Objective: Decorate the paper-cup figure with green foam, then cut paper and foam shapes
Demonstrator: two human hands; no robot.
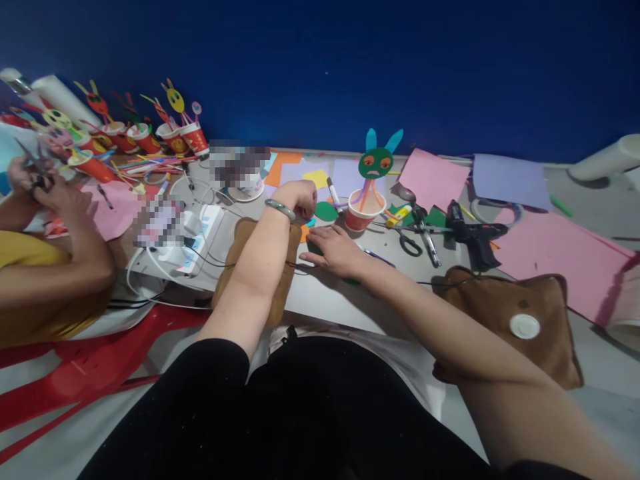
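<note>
My left hand [301, 195], below a jade bangle [280, 209], is curled above the table beside a yellow paper sheet [315, 179]; what its fingers hold, if anything, is hidden. Palm down, my right hand [333, 250] rests with spread fingers on dark green paper [314, 248] at the table's front. Just beyond it stands a red and white paper cup [365, 213] bearing a green paper face [376, 164] with blue ears. Black scissors [411, 243] and a yellow marker [399, 216] lie right of my right hand.
A glue gun [475, 235] and a brown cushion [510, 320] are on the right. A white power strip [203, 240] with cables lies on the left. Further left, a person's hands [43, 177] hold scissors near decorated cups [145, 140]. A red chair [95, 367] stands below.
</note>
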